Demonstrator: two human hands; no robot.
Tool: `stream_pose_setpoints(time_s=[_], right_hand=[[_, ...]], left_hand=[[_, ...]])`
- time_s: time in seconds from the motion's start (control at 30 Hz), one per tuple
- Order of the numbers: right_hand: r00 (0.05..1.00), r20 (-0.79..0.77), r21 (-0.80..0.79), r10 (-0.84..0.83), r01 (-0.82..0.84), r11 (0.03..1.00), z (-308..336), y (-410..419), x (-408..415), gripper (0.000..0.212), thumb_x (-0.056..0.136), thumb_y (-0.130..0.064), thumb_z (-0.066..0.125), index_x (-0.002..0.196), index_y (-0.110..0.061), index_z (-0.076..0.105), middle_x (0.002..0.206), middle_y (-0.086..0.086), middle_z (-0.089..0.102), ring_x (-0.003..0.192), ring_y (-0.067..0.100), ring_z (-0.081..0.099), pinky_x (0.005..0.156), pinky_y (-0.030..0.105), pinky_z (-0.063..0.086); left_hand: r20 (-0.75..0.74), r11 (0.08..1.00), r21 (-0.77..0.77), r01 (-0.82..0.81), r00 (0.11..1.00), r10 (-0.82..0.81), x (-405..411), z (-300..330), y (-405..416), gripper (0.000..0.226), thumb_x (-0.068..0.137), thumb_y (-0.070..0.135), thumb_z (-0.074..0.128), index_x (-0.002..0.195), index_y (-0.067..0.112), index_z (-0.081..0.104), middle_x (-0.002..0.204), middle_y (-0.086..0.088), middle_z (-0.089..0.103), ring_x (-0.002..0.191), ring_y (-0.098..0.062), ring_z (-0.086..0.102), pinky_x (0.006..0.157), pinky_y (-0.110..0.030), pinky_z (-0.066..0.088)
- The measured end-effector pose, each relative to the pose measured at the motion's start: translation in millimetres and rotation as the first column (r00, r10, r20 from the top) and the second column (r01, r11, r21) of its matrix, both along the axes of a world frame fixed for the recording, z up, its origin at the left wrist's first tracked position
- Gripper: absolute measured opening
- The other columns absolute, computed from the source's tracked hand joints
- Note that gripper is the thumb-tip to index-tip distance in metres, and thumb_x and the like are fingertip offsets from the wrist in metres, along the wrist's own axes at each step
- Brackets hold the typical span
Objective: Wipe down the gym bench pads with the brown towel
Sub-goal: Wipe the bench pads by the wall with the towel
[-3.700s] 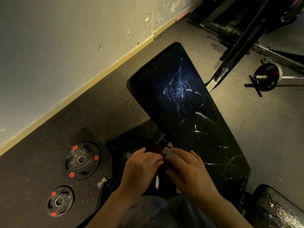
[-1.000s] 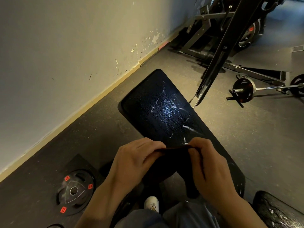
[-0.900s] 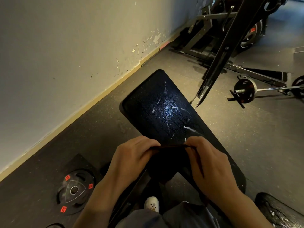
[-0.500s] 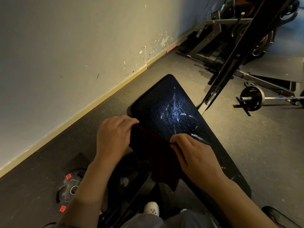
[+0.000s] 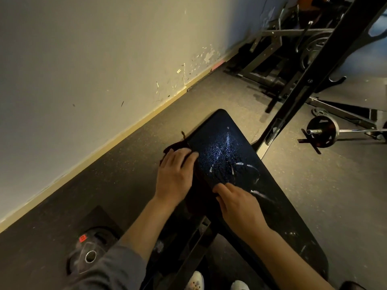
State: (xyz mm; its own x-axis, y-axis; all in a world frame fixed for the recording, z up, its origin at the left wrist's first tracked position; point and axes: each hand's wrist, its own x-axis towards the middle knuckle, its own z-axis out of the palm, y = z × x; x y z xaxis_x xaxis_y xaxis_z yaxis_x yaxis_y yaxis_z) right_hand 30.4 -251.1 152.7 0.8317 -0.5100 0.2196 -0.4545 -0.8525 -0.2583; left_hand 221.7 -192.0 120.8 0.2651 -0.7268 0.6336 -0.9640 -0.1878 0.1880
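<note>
The brown towel (image 5: 198,191) looks dark maroon, draped over the left edge of the black, white-scuffed bench pad (image 5: 234,164). The left hand (image 5: 174,174) presses it with fingers curled over bunched cloth, while the right hand (image 5: 236,204) seemingly pinches its near corner. Half a second ago both hands held it stretched lower on the pad; the left has since slid farther up.

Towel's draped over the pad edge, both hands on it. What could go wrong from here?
1. Most of the brown towel hangs off the wall side of the bench pad, so it may slide to the floor.
2. The white streaks lie beyond the right hand, easy to miss.
3. The left hand holds bunched cloth, so contact may be poor.
</note>
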Motion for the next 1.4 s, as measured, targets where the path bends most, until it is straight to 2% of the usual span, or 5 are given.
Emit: stream_pose_setpoints(time_s=[0.17,0.43,0.63,0.83,1.4], right_hand=[[0.999,-0.046,-0.033,0.003,-0.005,0.999,-13,-5,-1,0.033,0.071,-0.012,0.084,0.098,-0.019,0.066,0.08,-0.002,0.061,0.059,0.017,0.058,0.046,0.03,0.05],[0.998,-0.024,0.184,-0.051,0.054,0.981,-24,-11,-27,0.039,0.084,-0.02,0.072,0.12,-0.022,0.056,0.119,0.001,0.057,0.095,0.02,0.062,0.074,0.03,0.055],[0.994,-0.001,0.236,-0.114,0.111,0.965,-23,-9,-20,0.047,0.084,-0.018,0.076,0.126,-0.015,0.055,0.126,0.006,0.054,0.1,0.025,0.061,0.076,0.032,0.056],[0.994,0.023,0.242,-0.109,0.1,0.965,-16,-11,-16,0.048,0.084,-0.021,0.075,0.127,-0.02,0.053,0.128,0.004,0.053,0.102,0.022,0.061,0.078,0.032,0.057],[0.982,-0.015,0.233,-0.19,0.189,0.954,-2,13,-44,0.045,0.085,-0.022,0.075,0.126,-0.02,0.057,0.127,0.002,0.056,0.104,0.02,0.061,0.082,0.025,0.052]], left_hand=[[0.035,0.984,0.179,0.002,0.999,-0.008,-7,-29,12,0.05,0.097,0.041,0.043,0.142,0.022,0.053,0.153,-0.011,0.043,0.146,-0.03,0.028,0.109,-0.069,0.024],[0.018,0.996,0.083,-0.033,0.999,0.032,3,-29,-11,0.046,0.096,0.043,0.052,0.136,0.023,0.06,0.145,-0.013,0.051,0.141,-0.036,0.034,0.11,-0.062,0.033],[0.071,0.946,0.242,0.217,0.968,-0.24,39,-11,-20,0.051,0.096,0.049,0.047,0.136,0.022,0.061,0.148,-0.011,0.049,0.141,-0.036,0.036,0.109,-0.056,0.04],[-0.002,0.799,0.479,0.363,0.911,-0.413,69,7,-46,0.061,0.094,0.059,0.034,0.144,0.029,0.051,0.159,-0.005,0.032,0.15,-0.032,0.016,0.116,-0.048,0.016],[0.072,0.902,0.427,0.064,0.992,-0.104,18,-2,-10,0.056,0.097,0.044,0.034,0.144,0.018,0.051,0.154,-0.009,0.042,0.145,-0.03,0.031,0.111,-0.055,0.038]])
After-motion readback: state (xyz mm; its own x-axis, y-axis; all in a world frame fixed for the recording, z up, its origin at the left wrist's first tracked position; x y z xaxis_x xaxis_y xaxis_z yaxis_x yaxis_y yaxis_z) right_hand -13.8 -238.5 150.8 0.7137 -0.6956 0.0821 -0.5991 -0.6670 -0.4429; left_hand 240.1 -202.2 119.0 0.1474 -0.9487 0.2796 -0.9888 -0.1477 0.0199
